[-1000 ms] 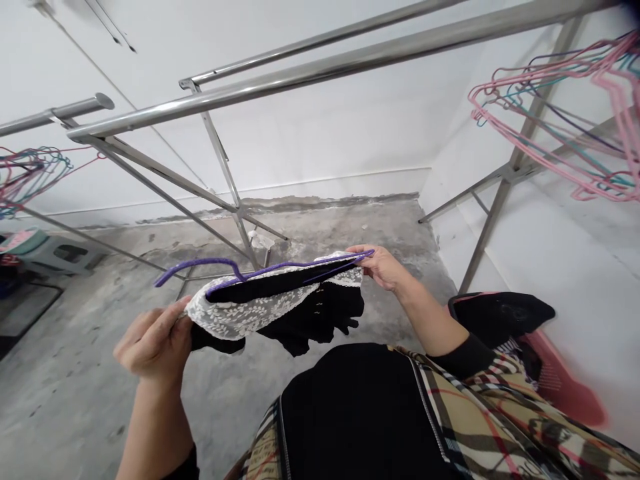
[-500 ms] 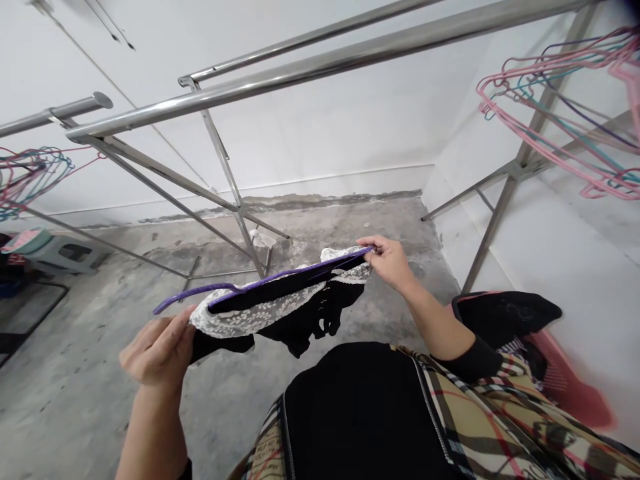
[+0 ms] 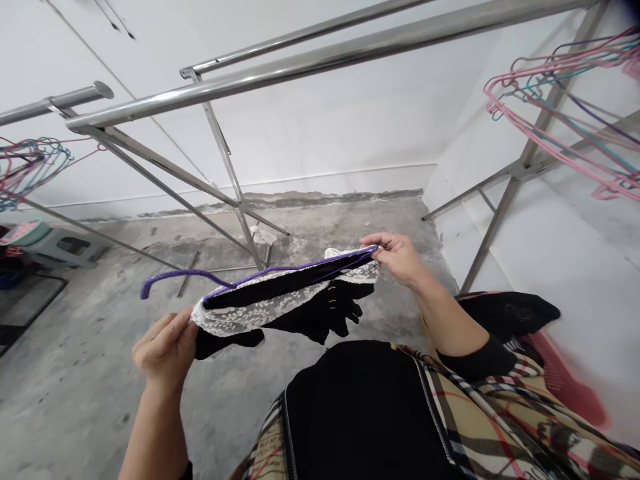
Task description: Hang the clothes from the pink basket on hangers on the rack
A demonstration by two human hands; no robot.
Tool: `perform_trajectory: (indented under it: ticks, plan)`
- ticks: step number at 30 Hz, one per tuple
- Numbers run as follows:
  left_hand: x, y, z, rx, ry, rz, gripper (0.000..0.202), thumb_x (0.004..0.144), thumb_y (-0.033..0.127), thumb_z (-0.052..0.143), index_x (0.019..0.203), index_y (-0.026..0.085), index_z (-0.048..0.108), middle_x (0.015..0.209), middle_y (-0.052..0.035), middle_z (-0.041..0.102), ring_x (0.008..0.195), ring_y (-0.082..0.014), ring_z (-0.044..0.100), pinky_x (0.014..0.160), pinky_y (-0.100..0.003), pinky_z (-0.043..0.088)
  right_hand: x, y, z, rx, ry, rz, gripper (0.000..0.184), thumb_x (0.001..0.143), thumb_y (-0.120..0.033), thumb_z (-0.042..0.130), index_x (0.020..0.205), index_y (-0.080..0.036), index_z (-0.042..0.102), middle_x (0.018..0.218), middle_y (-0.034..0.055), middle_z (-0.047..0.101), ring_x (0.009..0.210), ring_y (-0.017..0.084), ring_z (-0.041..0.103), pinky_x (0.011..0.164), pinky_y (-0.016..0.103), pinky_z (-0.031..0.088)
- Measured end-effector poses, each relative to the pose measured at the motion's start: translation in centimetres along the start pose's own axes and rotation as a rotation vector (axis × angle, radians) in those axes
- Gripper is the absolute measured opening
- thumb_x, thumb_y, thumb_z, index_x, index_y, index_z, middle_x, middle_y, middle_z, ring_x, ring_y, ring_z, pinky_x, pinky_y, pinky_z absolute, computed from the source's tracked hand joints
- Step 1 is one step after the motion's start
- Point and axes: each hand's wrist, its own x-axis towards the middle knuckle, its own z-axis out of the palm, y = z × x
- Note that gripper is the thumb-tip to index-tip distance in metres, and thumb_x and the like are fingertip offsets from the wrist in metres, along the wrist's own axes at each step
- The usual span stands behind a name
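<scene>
Your left hand [image 3: 165,350] pinches the near end of a black garment [image 3: 310,310] trimmed with white lace. Your right hand [image 3: 400,257] is closed on the far end, together with the tip of the purple hanger [image 3: 175,274] lying along it. Both hang in the air above the concrete floor [image 3: 75,387], below the steel rail [image 3: 300,67].

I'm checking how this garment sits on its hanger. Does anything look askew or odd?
The purple hanger lies nearly flat between the left hand and right hand, not hanging. The black lace-trimmed garment is bunched on it, one black end dangling below.
</scene>
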Motion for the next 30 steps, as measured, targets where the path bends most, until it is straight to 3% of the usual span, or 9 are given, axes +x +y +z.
perform_trajectory:
  ticks: [3, 6, 13, 19, 24, 28, 30]
  plan:
    - [-0.1, -0.4, -0.3, -0.065, -0.059, -0.024, 0.005, 0.074, 0.025, 0.069, 0.071, 0.021, 0.071, 0.06, 0.0017, 0.068, 0.051, -0.0104, 0.061, 0.055, -0.018, 0.05, -0.1, -0.7, 0.1, 0.149, -0.008, 0.096, 0.021, 0.057, -0.02, 0.068, 0.077, -0.02, 0.075, 0.075, 0.0018, 0.071, 0.066, 0.014, 0.06, 0.062, 0.027, 0.047]
    - [-0.1, -0.8, -0.5, -0.083, -0.087, -0.022, 0.006, 0.074, 0.027, 0.068, 0.071, 0.022, 0.07, 0.06, 0.0018, 0.068, 0.05, -0.0108, 0.06, 0.053, -0.018, 0.05, -0.2, -1.0, 0.1, 0.158, -0.024, 0.106, 0.022, 0.056, -0.02, 0.069, 0.077, -0.021, 0.074, 0.076, 0.0021, 0.072, 0.069, 0.015, 0.061, 0.064, 0.027, 0.048]
    - [0.0, -0.8, -0.5, -0.057, -0.098, 0.044, 0.004, 0.074, 0.025, 0.069, 0.073, 0.023, 0.072, 0.058, 0.0029, 0.068, 0.049, -0.0098, 0.06, 0.053, -0.017, 0.05, -0.6, -0.4, 0.0, -0.212, 0.047, -0.107, 0.021, 0.067, -0.02, 0.06, 0.081, -0.02, 0.076, 0.079, 0.0034, 0.074, 0.067, 0.016, 0.062, 0.063, 0.029, 0.048]
    - [0.4, -0.6, -0.7, -0.018, -0.061, 0.101, 0.006, 0.077, 0.024, 0.068, 0.073, 0.024, 0.072, 0.06, 0.0036, 0.069, 0.05, -0.0084, 0.06, 0.054, -0.015, 0.049, -1.2, -0.4, 0.0, -0.335, 0.057, -0.153, 0.031, 0.068, -0.015, 0.052, 0.085, -0.021, 0.077, 0.081, 0.0024, 0.075, 0.064, 0.016, 0.062, 0.059, 0.028, 0.046]
    - [0.0, -0.4, -0.2, 0.088, -0.231, 0.123, 0.01, 0.082, 0.03, 0.067, 0.081, 0.029, 0.077, 0.061, 0.0043, 0.069, 0.054, -0.0085, 0.063, 0.056, -0.015, 0.048, -1.0, -0.6, -0.3, -0.482, 0.116, -0.238, 0.037, 0.068, -0.013, 0.048, 0.089, -0.022, 0.077, 0.081, 0.0011, 0.075, 0.053, 0.012, 0.055, 0.054, 0.028, 0.043]
    - [-1.3, 0.5, 1.7, 0.126, -0.135, -0.04, 0.015, 0.083, 0.036, 0.065, 0.085, 0.027, 0.077, 0.064, 0.0024, 0.07, 0.059, -0.0112, 0.065, 0.056, -0.017, 0.047, -1.5, -0.9, -0.2, -0.554, 0.061, -0.327, 0.037, 0.071, -0.011, 0.049, 0.091, -0.023, 0.077, 0.088, 0.003, 0.076, 0.068, 0.017, 0.064, 0.065, 0.031, 0.05]
    - [-2.0, 1.2, 2.8, 0.087, -0.094, -0.167, 0.02, 0.084, 0.037, 0.061, 0.086, 0.023, 0.076, 0.068, 0.0, 0.071, 0.064, -0.0134, 0.067, 0.06, -0.019, 0.048, -2.2, -1.2, -0.3, -0.562, -0.146, -0.339, 0.036, 0.075, -0.013, 0.052, 0.098, -0.024, 0.076, 0.097, 0.0042, 0.075, 0.078, 0.019, 0.067, 0.069, 0.032, 0.052]
